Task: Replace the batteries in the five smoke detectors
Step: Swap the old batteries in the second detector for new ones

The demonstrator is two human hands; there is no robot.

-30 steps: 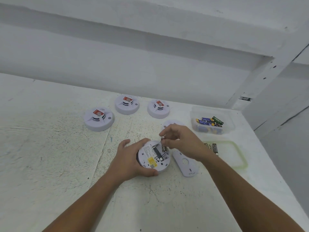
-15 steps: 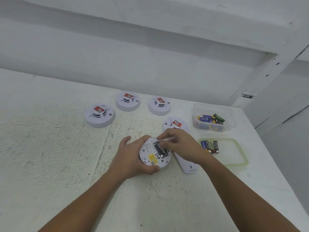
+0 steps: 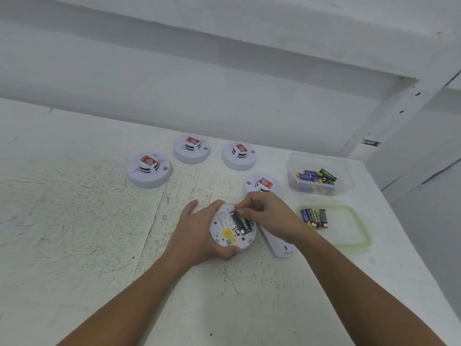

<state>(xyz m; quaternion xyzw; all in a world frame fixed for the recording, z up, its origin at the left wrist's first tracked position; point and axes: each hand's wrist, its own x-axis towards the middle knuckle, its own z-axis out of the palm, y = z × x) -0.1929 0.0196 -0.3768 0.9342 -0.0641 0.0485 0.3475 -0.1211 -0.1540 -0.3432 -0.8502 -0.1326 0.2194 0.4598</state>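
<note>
Nearest the wearer, on the speckled white table [image 3: 74, 221]:

1. One open smoke detector [image 3: 225, 233], back side up, battery bay exposed. Steadied by the left hand [image 3: 197, 231], which grips its left rim, thumb at the near edge and fingers curled round the far edge.
2. One black battery [image 3: 244, 223], lying in the bay. Its long axis runs from far-left to near-right. The right hand [image 3: 270, 216] comes in from the right, and its fingertips [image 3: 245, 206] pinch the battery's far end. Near end looks seated, so the right hand is judged the one placed to press the far end home. A second cell seems to lie alongside, though this is not certain.
3. One white back cover [image 3: 283, 247], detached, just right of the detector and partly under the right wrist.
4. One green-rimmed lid [image 3: 354, 244], further right, with four loose batteries [image 3: 314, 218] side by side on it.
5. One clear tub [image 3: 348, 178] of assorted batteries, beyond the lid.
6. A loose arc of four closed detectors [image 3: 149, 169], farthest back, all sensor side up.
</note>
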